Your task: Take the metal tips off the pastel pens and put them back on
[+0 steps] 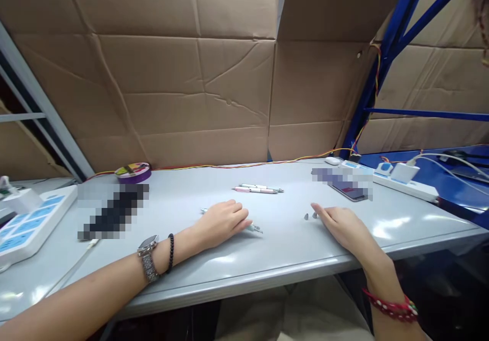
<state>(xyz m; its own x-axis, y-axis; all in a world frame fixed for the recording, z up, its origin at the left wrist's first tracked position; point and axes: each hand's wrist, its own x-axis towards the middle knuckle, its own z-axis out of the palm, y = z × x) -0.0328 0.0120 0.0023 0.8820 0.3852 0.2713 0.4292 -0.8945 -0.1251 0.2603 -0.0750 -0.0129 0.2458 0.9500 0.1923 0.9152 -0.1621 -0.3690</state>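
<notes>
My left hand (220,223) lies palm down on the table with its fingers curled over a pale pen (253,227). Both ends of that pen stick out from under the hand; the grip itself is hidden. To the right, my right hand (346,229) rests on the tabletop with a finger stretched out to the left. Two small grey cone-shaped pieces (306,216) stand by its fingertip, the nearer one close to or touching it. Its other fingers are partly hidden. Beyond my left hand, pens (257,190), one pinkish, lie side by side.
Left on the grey table (214,264) are a power strip (42,218), a blurred dark object (116,211) and a purple tape roll (133,174). A phone (349,190) and another power strip (407,184) lie right. Cardboard (198,76) walls the back, with a blue frame (385,58) at right.
</notes>
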